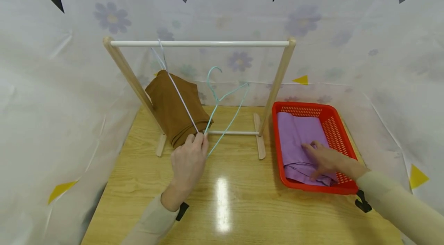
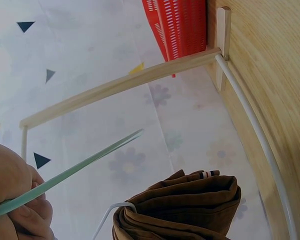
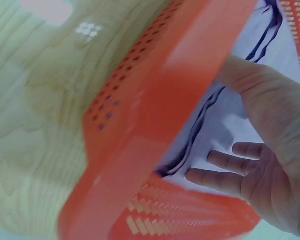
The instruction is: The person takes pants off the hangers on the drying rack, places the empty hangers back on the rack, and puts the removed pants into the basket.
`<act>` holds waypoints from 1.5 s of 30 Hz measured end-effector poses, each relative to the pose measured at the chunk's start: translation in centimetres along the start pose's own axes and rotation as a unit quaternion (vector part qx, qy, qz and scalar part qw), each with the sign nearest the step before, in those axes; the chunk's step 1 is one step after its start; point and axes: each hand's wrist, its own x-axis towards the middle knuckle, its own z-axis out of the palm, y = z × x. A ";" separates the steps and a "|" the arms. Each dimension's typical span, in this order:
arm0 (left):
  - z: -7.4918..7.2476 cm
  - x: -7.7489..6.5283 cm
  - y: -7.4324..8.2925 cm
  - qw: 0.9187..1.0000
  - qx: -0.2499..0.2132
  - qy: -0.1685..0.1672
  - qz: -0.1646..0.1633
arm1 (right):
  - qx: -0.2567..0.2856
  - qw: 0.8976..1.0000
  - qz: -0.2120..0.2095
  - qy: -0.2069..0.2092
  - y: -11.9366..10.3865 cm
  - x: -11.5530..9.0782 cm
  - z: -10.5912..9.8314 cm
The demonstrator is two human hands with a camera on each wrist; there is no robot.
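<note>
My left hand (image 1: 189, 160) grips a mint-green clothes hanger (image 1: 214, 113) by one end, in front of the rack. Its hook points up, below the top bar. A pale lavender hanger (image 1: 181, 97) hangs by its hook from that bar, and one arm of it runs down to my left fingers. Folded brown fabric (image 2: 190, 200) is draped over this second hanger. On the right, my right hand (image 1: 324, 159) reaches into a red basket (image 3: 155, 120), fingers apart and slightly bent, over a folded purple cloth (image 1: 300, 133).
The wooden rack has a white top bar (image 1: 222, 44), a lower bar (image 1: 236, 133) and flat feet (image 1: 261, 146) on the wood-grain table (image 1: 249, 206). Behind it hangs a pale flowered sheet (image 1: 222, 2) with dark triangles, and more sheeting closes in both sides.
</note>
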 end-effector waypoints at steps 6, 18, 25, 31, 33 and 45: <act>-0.1 0.1 0.1 1.000 -0.002 0.000 -0.003 | 0.002 1.000 0.019 -0.012 1.1 -1.0 0.5; -0.1 0.1 0.1 1.000 -0.003 0.008 0.000 | -0.052 0.999 -0.002 -0.015 0.3 -0.6 2.3; -0.1 0.2 0.1 1.000 -0.005 0.003 -0.004 | -0.085 0.996 0.002 -0.004 0.5 0.0 3.1; -0.1 0.3 0.1 1.000 -0.005 0.001 -0.006 | -0.069 0.998 0.012 0.000 0.8 -0.2 2.9; -0.1 0.2 0.1 1.000 -0.005 0.002 -0.006 | -0.060 0.998 0.020 0.003 0.9 -0.5 2.7; -0.1 0.3 0.2 1.000 -0.002 -0.002 -0.009 | -0.026 0.997 0.056 0.051 0.9 -1.1 -1.3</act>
